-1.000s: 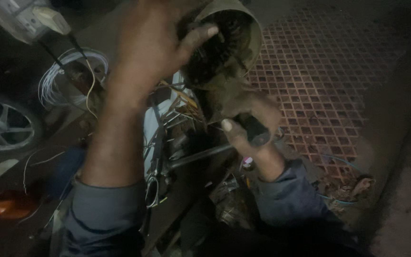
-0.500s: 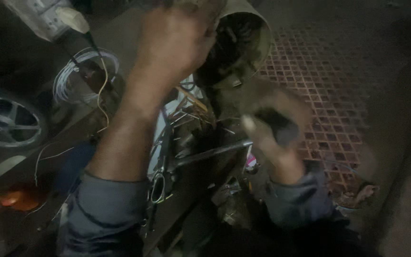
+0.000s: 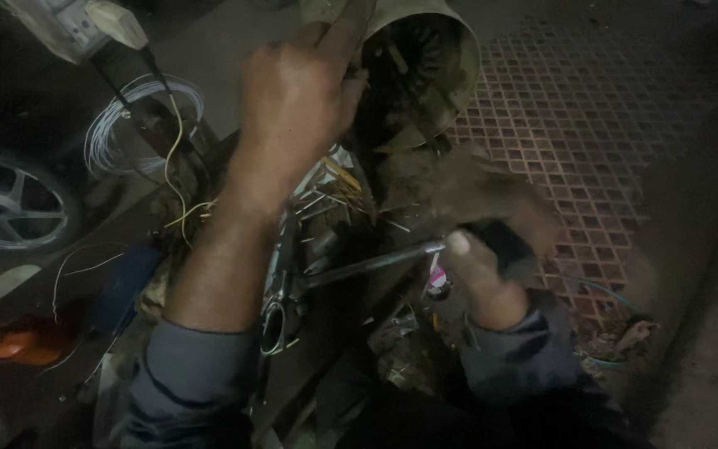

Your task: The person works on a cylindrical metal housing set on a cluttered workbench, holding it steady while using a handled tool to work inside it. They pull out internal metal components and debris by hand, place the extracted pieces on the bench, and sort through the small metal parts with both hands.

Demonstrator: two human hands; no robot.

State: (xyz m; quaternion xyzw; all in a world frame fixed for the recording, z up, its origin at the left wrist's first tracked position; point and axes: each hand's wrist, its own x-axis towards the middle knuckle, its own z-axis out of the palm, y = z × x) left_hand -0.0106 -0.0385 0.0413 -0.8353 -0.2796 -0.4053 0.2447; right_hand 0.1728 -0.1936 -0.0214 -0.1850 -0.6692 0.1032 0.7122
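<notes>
Left hand (image 3: 297,100) gripping motor housing (image 3: 425,75), right hand (image 3: 492,241) blurred, seemingly holding screwdriver (image 3: 376,264)

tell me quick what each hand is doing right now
Left hand: closed on the rim of the round, dirty metal motor housing.
Right hand: closed on the dark handle of a long metal-shafted tool, motion-blurred.

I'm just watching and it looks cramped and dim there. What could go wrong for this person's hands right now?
1. The left hand grips the rim of the round, dirty metal motor housing; its fingers could get nicked on the edge.
2. The right hand, blurred, holds a black-handled tool with a long metal shaft; a slip might drive it into the left forearm.
3. Loose thin wires nearby could snag.
</notes>
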